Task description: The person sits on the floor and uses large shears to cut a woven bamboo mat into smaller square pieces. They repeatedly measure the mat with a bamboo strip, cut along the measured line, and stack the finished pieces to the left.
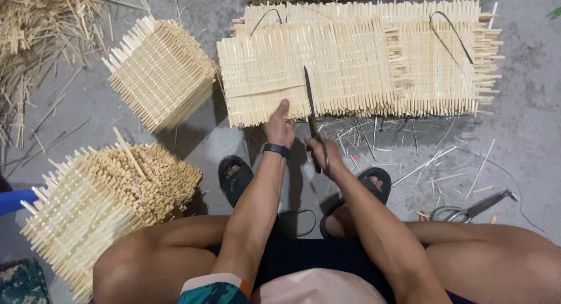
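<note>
Your left hand (279, 126) presses woven bamboo mat stack (356, 64) flat on floor (526, 99), steadying it; right hand (323, 152), grip closed round knife (310, 105), blade across mat edge.

A wide stack of woven bamboo-stick mats (362, 61) is lying flat on the grey concrete floor (526, 105), its long side running left to right, pale stick ends bristling along its edges. A loose flat strip is sitting askew on its near-left part. Two dark wire loops are arching from its top, one near each far corner. Long dark scissors (311, 114) are standing nearly upright over the stack's near edge, blades pointing away across the mats, slightly parted, handles toward the sandalled feet.
</note>
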